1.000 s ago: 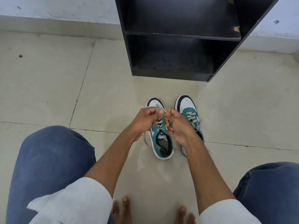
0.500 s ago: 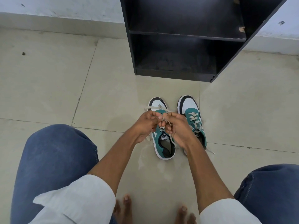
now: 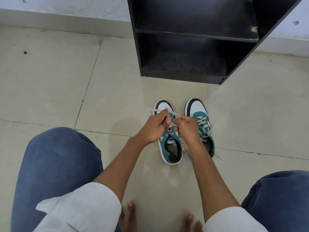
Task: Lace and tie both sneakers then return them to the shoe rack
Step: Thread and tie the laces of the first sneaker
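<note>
Two green, white and black sneakers stand side by side on the tiled floor, toes toward the rack. Over the left sneaker [image 3: 170,148] my left hand [image 3: 154,128] and my right hand [image 3: 188,127] each pinch a strand of its pale lace [image 3: 174,113], pulled taut between the fists. A loose lace end trails left of my left hand. The right sneaker [image 3: 199,114] is laced, partly hidden by my right wrist, with a lace end lying on the floor behind it. The black shoe rack [image 3: 184,76] stands just beyond the shoes, its shelves bare.
My knees in blue jeans frame the view at the lower left [image 3: 58,164] and lower right [image 3: 280,198]. My bare toes [image 3: 132,206] rest on the floor below the shoes. A white wall with a skirting runs behind the rack.
My hands have drawn slightly apart and pulled the lace strands outward over the left sneaker. A lace end now sticks out to the left. The sneakers have not moved.
</note>
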